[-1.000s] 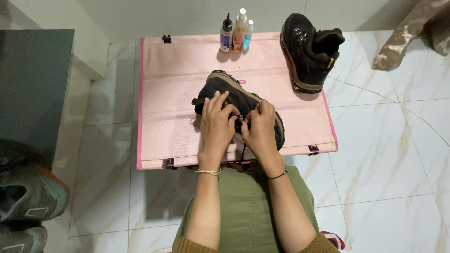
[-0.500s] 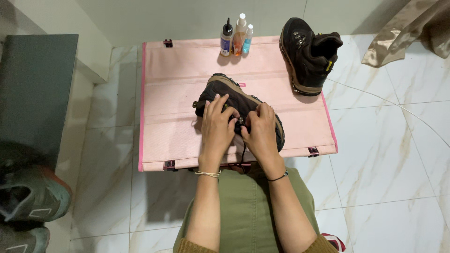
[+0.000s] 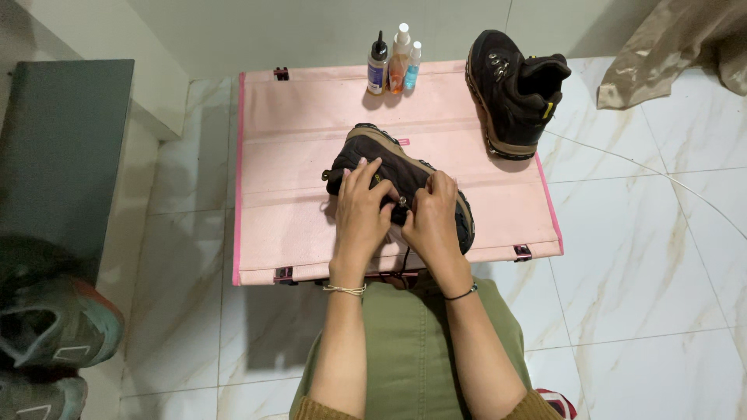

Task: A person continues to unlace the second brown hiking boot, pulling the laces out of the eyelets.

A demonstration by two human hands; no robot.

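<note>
A dark brown hiking boot [image 3: 397, 175] with a tan padded collar and a thick ridged sole is lying tilted on a low pink bench [image 3: 296, 155], its toe pointing back toward the person. The left hand [image 3: 362, 214] is resting flat over the boot's upper with fingers spread, its grip loose rather than clenched, while the right hand [image 3: 432, 222] is pinching at the dark lace [image 3: 405, 260] near the metal eyelets; that lace is hanging down over the bench's near edge. The matching second boot [image 3: 513, 89] is standing upright at the bench's far right corner, well apart from the hands. Three small plastic bottles [image 3: 394, 58] are standing together at the far edge, one dark-capped, one with orange liquid, one blue. The bench's top is looking smooth and creased like fabric, with metal clasps at its corners. Glossy white marble floor tiles [image 3: 646, 257] are spreading all around. A grey mat [image 3: 54, 148] and worn grey sneakers [image 3: 54, 327] are lying at the left, and a shiny beige bag [image 3: 677, 47] is crumpling at the upper right.
</note>
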